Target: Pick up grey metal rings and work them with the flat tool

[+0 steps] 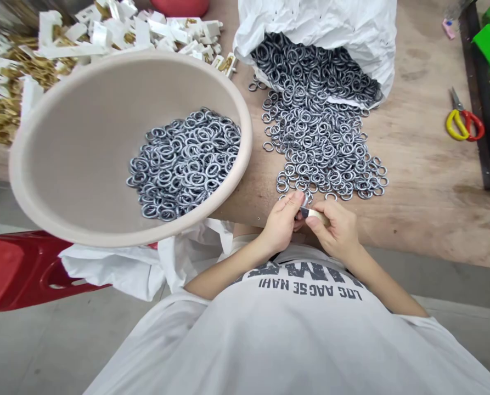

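At the table's front edge my left hand (283,221) pinches a grey ring (305,199) between thumb and fingers. My right hand (336,225) is closed on a small knife (315,214) with a pale handle, its dark blade against the ring. Just beyond both hands lies a spread pile of grey rings (322,148), which spills from a white sack (319,24). To the left, a large beige basin (84,115) holds many more such rings (187,164) on its right side.
White and brass-coloured parts (100,35) are heaped behind the basin. Scissors (465,123) with yellow and red handles lie at the right, near a black-edged tray (485,109) with green pieces. A red stool (22,269) stands at lower left, beside white cloth (121,266).
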{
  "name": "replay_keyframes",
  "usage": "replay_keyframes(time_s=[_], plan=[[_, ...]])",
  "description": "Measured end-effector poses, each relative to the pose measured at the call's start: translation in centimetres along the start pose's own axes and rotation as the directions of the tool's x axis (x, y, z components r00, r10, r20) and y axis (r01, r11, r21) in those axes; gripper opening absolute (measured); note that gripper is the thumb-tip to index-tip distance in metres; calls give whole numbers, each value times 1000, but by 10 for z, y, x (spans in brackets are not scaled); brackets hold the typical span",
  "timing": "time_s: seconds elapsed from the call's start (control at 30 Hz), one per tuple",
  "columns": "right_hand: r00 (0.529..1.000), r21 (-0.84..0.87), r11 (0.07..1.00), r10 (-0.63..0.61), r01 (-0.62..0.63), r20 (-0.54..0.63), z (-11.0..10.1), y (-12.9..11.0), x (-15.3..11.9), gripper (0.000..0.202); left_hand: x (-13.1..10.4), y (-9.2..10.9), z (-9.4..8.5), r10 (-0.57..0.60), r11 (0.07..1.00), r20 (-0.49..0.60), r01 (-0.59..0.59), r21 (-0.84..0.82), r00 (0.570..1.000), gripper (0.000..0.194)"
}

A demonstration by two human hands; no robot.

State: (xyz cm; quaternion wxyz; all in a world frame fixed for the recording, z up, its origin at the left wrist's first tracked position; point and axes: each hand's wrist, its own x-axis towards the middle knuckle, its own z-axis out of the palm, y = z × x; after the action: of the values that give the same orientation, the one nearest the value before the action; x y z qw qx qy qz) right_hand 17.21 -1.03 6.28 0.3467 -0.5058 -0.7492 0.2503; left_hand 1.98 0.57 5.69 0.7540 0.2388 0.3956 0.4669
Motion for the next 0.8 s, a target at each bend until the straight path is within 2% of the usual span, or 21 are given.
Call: replay_keyframes(time_s=[0.17,0.3,0.37,0.43,0.5,0.67,0.8], plan=[[1000,-127,991,-29,28,-6,5,-3,-4,30,1,1,3,-26,999,-8,26,-19,1000,48],[999,-128,991,-36,35,-3,6,2,-2,32,-1,-1,3,-43,999,2,43,-14,999,47],[998,-58,997,51,-53,-43,3,12,2,33,-4,-2,2,-49,999,48,48,17,998,46],[975,21,982,188,-187,-121,0,24,8,36,-9,-2,-1,-56,997,126,47,67,991,46],[958,-12,967,251,-255,-138,-1,35,14,37,-12,1,-5,-51,995,159,36,94,986,45],[980,-373,913,195,-166,41,11,41,18,31,-6,16,-25,65,994,3,-65,85,998,37],[969,-505,848,234,-162,82,17,38,17,22,0,23,-37,122,986,-73,-113,123,990,32]])
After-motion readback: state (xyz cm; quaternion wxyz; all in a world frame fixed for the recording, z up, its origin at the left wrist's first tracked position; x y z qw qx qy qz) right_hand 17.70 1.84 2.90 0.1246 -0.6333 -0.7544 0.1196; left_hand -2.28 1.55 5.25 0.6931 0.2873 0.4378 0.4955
